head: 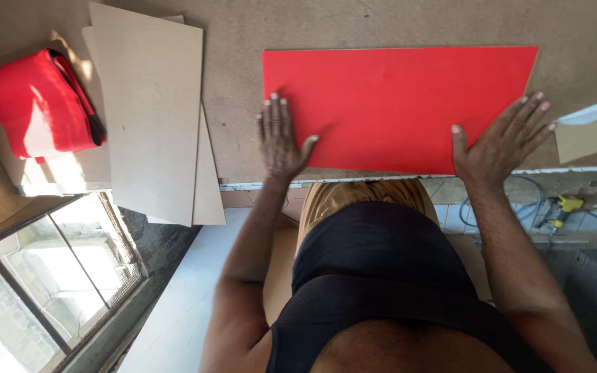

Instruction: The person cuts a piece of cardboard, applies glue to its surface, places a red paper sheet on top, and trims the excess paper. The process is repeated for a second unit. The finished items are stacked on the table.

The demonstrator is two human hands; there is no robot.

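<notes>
Both palms press flat, fingers spread, gripping nothing: left hand (279, 138) & right hand (500, 141) on red sheet (395, 103) lying on workbench (243, 41) near its edge. Uneven pressure could likely skew the sheet.

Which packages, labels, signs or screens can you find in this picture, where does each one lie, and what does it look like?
No label, sign or screen shows.
Red roll: far left of the brown table, beside the stacked brown boards; it may be a bundle or wrapped roll with a dark edge, but its kind cannot be told.
Red sheet: flat, plain rectangle under the left hand and right hand.
</notes>
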